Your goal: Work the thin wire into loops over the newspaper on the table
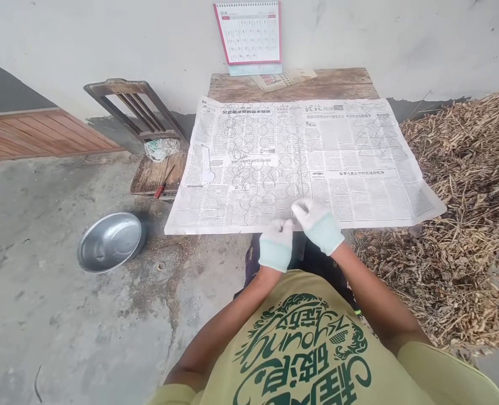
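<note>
A large newspaper sheet (300,163) lies spread flat over a low wooden table (329,81). Both my hands wear white gloves and meet at the sheet's near edge, in the middle. My left hand (277,242) is curled closed just below the paper's edge. My right hand (317,220) rests on the edge with its fingers bent together, touching the left hand. Whether either hand pinches anything is too small to make out.
A pile of dry stalks and pods (468,214) fills the right side. A metal bowl (111,241) sits on the concrete floor at left. A wooden chair (142,121) holds a plastic bag and a red-handled screwdriver (163,184). A calendar (249,34) leans on the wall.
</note>
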`<state>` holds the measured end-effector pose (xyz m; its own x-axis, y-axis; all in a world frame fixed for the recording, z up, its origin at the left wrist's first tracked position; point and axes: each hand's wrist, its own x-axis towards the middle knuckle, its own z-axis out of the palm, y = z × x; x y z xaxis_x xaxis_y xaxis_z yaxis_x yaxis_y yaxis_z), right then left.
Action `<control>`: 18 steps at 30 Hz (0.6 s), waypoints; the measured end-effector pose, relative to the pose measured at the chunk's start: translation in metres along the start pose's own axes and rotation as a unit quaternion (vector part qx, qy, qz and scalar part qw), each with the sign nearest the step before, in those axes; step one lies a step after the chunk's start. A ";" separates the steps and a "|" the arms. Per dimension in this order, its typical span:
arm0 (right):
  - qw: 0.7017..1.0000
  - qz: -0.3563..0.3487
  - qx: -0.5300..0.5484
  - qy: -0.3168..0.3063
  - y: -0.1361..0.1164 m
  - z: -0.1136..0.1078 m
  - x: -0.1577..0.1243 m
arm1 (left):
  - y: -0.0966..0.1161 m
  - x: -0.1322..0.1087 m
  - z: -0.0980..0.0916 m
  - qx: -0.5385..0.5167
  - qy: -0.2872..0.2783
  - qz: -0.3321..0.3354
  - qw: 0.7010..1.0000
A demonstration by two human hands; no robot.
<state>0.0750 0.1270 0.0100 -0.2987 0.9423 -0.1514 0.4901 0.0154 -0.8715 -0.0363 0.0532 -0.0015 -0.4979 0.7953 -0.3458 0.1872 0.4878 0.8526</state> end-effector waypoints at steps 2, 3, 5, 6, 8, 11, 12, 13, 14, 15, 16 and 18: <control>0.999 -0.002 0.031 -0.022 0.004 -0.003 -0.005 | 0.002 0.001 -0.002 -0.029 0.003 -0.002 1.000; 0.998 -0.005 0.053 -0.034 0.006 -0.004 -0.007 | 0.003 0.000 -0.003 -0.040 0.002 0.001 0.999; 0.994 -0.015 0.091 -0.052 0.008 -0.004 -0.012 | 0.004 -0.001 -0.004 -0.052 -0.002 0.009 0.999; 0.993 -0.020 0.103 -0.056 0.008 -0.004 -0.014 | 0.005 -0.002 -0.005 -0.051 -0.006 0.016 0.999; 0.992 -0.023 0.112 -0.055 0.006 -0.003 -0.016 | 0.007 -0.004 -0.005 -0.040 -0.011 0.020 0.999; 0.992 -0.016 0.122 -0.042 0.003 -0.001 -0.017 | 0.009 -0.006 -0.003 -0.023 -0.016 0.018 0.999; 0.991 -0.012 0.126 -0.036 0.002 0.000 -0.017 | 0.008 -0.006 -0.002 -0.019 -0.020 0.019 0.999; 0.991 -0.008 0.131 -0.028 0.002 -0.001 -0.017 | 0.008 -0.006 -0.001 -0.018 -0.028 0.022 0.999; 0.991 -0.003 0.134 -0.020 0.002 -0.001 -0.017 | 0.006 -0.006 0.000 -0.018 -0.040 0.026 0.999; 0.991 0.001 0.133 -0.012 0.002 -0.002 -0.017 | 0.005 -0.005 0.000 -0.020 -0.053 0.031 0.998; 0.991 0.004 0.131 -0.005 0.002 -0.003 -0.017 | 0.003 -0.005 0.000 -0.021 -0.067 0.036 0.997; 0.991 0.015 0.133 0.004 0.001 -0.007 -0.017 | 0.000 -0.006 -0.005 -0.010 -0.082 0.047 0.995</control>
<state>0.0866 0.1132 0.0147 -0.2802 0.9436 -0.1761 0.2656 -0.1001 -0.9589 -0.0372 0.0473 0.0027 -0.3339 0.8857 -0.3225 0.2084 0.4031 0.8911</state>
